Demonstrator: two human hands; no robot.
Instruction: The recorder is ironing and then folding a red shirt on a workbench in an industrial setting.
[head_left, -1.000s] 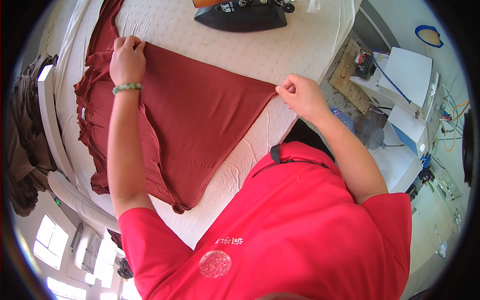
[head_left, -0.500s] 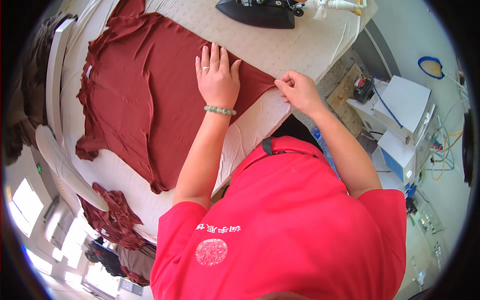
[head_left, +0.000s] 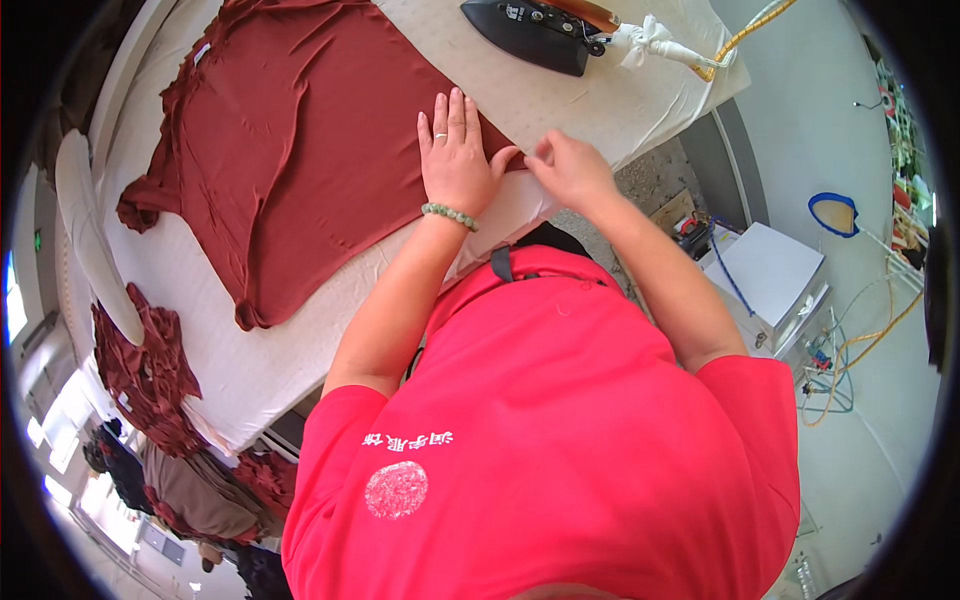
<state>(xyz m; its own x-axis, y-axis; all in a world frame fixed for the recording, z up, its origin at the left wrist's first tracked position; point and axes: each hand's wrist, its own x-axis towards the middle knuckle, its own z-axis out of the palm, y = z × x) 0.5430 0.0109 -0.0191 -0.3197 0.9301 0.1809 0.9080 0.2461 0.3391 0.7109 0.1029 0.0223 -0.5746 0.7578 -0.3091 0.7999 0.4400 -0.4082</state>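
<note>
A dark red knit garment (head_left: 330, 150) lies spread on the padded white ironing table (head_left: 300, 375), with a few creases running through it and a small white label near its far left edge. My left hand (head_left: 462, 165), with a ring and a green bead bracelet at the wrist, rests flat on the right part of the garment, fingers stretched out and thumb spread toward the right. Just beside that thumb, my right hand (head_left: 575, 170) pinches the garment's narrow right corner between thumb and fingers. The fingertips partly hide the corner.
A black iron (head_left: 525, 35) with a wrapped cord lies at the table's far side. At the left are a narrow padded sleeve board (head_left: 90, 230) and a crumpled dark red garment (head_left: 150, 365). White equipment (head_left: 765, 270) stands on the right, past the table edge.
The view has shifted, showing more of the iron. My left hand has slid right over the garment, and my right hand has come closer to it, the thumb now near the pinched corner.
</note>
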